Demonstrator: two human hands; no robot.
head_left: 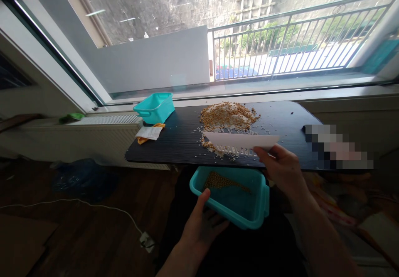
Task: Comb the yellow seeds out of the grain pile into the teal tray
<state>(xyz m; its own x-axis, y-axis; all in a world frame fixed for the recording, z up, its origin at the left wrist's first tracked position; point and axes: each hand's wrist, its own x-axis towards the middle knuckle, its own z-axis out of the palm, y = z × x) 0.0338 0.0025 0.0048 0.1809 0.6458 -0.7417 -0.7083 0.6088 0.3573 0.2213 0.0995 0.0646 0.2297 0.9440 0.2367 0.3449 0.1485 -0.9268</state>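
My right hand [282, 165] pinches the right end of a white card-like strip [237, 139] with a row of slots along its lower edge. The strip is held upright over the near side of a pile [222, 116] of tan beans, which look like soybeans, mixed with white grains. Some loose beans and grains lie beneath the slots. Below the table edge, my left hand [202, 225] supports a turquoise plastic bin [240, 218], its thumb over the rim and fingers underneath. Tan beans [220, 180] have gathered on the far left of the bin's floor.
Another turquoise bin [158, 107] stands at the dark table's [174, 148] back left. Before it lies a folded white and yellow cloth [150, 133]. A blurred-out object [338, 146] is at the right end. A radiator [109, 133] and power strip [147, 242] are to the left.
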